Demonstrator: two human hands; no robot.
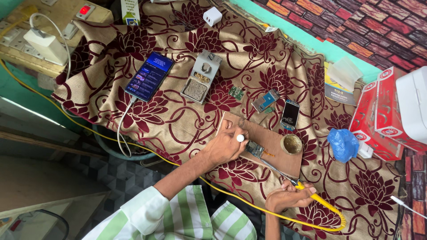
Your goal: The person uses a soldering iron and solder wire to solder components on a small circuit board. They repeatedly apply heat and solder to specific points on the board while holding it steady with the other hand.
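Note:
My left hand (227,144) is closed around a small white spool-like piece (240,138) and rests on a brown board (271,142). My right hand (287,195) grips a yellow-handled soldering iron (307,189). Its metal shaft reaches up to a small circuit board (255,149) lying on the brown board beside my left hand. A round tin of brownish paste (292,144) sits at the board's right end.
A lit phone (148,76) on a white cable, a grey iron stand (201,80), loose circuit modules (265,101) and a small phone body (290,114) lie on the floral cloth. A blue bag (343,144) and red boxes (378,115) are at right, a socket board (44,31) at top left.

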